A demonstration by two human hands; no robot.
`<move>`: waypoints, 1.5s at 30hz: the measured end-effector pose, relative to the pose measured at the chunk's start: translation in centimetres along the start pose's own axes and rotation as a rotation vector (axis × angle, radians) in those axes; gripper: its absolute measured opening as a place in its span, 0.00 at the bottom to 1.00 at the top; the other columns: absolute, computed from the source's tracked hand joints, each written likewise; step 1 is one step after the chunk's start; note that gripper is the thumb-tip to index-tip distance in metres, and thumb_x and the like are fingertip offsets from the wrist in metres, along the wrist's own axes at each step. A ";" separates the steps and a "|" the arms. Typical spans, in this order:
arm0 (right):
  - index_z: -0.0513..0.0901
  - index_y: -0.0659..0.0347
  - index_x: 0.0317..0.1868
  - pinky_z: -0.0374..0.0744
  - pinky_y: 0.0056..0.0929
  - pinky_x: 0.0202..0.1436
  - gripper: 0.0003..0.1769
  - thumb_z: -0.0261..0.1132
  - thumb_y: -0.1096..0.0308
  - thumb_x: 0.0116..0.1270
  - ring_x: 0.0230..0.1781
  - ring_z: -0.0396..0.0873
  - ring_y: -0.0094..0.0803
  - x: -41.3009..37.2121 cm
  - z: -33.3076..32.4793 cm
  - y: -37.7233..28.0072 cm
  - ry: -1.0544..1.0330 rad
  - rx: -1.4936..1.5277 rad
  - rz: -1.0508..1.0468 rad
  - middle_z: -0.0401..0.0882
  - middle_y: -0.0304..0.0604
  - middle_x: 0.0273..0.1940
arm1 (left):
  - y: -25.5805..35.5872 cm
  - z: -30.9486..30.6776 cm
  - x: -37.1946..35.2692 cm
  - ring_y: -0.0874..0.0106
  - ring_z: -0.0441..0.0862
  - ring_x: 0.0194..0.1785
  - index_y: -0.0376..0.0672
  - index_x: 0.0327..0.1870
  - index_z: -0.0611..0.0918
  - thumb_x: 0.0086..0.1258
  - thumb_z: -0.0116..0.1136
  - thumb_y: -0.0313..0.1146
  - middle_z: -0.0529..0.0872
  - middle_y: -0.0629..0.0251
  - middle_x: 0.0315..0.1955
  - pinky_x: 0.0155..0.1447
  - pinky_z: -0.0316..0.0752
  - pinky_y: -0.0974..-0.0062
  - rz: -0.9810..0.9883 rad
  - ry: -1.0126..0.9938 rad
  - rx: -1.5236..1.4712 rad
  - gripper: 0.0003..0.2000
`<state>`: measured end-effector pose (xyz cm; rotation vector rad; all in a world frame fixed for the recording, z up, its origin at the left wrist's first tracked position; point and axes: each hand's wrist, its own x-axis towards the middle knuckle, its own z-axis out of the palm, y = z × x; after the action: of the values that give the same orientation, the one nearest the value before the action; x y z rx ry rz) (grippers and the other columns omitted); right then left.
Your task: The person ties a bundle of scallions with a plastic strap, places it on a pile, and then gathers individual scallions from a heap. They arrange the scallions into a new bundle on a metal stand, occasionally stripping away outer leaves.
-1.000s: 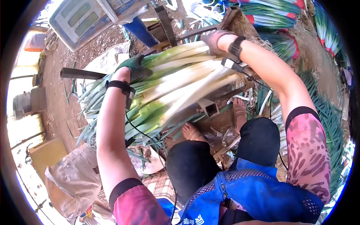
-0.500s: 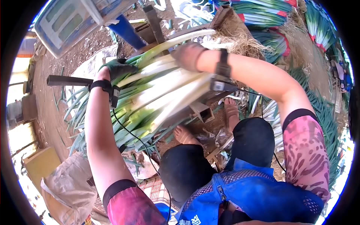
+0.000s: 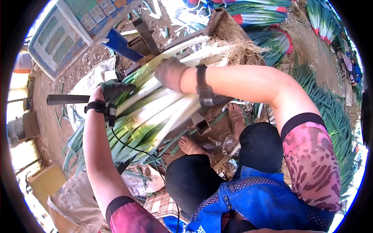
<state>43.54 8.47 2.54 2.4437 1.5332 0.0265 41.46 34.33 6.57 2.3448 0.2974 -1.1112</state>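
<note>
While the leeks (image 3: 163, 103) lie slantwise over a metal frame (image 3: 145, 35), hands are what changed; clock set on the pile, 12 pointing away from the wearer. Right hand (image 3: 170, 73), at the root end a second ago, has travelled along the stalks to 1 o'clock; it's balled, blurred, on the pale stems, and from where I stand can't tell if it grips. Left hand (image 3: 114, 89), dark-gloved, at 9 to 10, curled over the green part; grip underneath hidden. Roots (image 3: 243, 48) fan out at 2 with neither hand on them, leaf ends hang toward 8. My read: hands closer together, so handling now centres on mid-stalk and greens, root end unsupported by hand. Red-banded bundles (image 3: 264, 9) between 1 and 2, well apart; green heap (image 3: 330, 105) at 3.
</note>
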 end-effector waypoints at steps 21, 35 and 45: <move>0.87 0.64 0.47 0.85 0.38 0.49 0.13 0.63 0.74 0.63 0.47 0.87 0.44 -4.5 5.9 16.8 -0.386 0.040 0.484 0.87 0.53 0.44 | -3.8 3.2 1.8 0.77 0.81 0.39 0.36 0.50 0.85 0.62 0.72 0.40 0.88 0.68 0.37 0.47 0.76 0.78 0.147 0.195 -0.387 0.20; 0.86 0.64 0.48 0.82 0.48 0.47 0.16 0.60 0.64 0.68 0.44 0.86 0.48 1.0 -3.6 1.9 -0.421 0.361 0.031 0.87 0.53 0.43 | -2.0 2.1 2.4 0.71 0.84 0.44 0.37 0.54 0.84 0.56 0.72 0.44 0.89 0.61 0.43 0.55 0.76 0.73 0.125 0.182 -0.127 0.26; 0.83 0.60 0.56 0.83 0.46 0.47 0.18 0.58 0.69 0.67 0.45 0.87 0.49 -0.4 -2.4 1.4 -0.467 0.315 0.014 0.87 0.53 0.46 | 0.5 1.8 4.2 0.61 0.83 0.54 0.42 0.60 0.82 0.49 0.74 0.54 0.87 0.56 0.52 0.61 0.74 0.68 0.103 0.208 0.217 0.36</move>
<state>44.19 8.03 5.25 2.4418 1.3847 -0.7796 43.17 32.80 2.57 2.6415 0.1329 -0.8903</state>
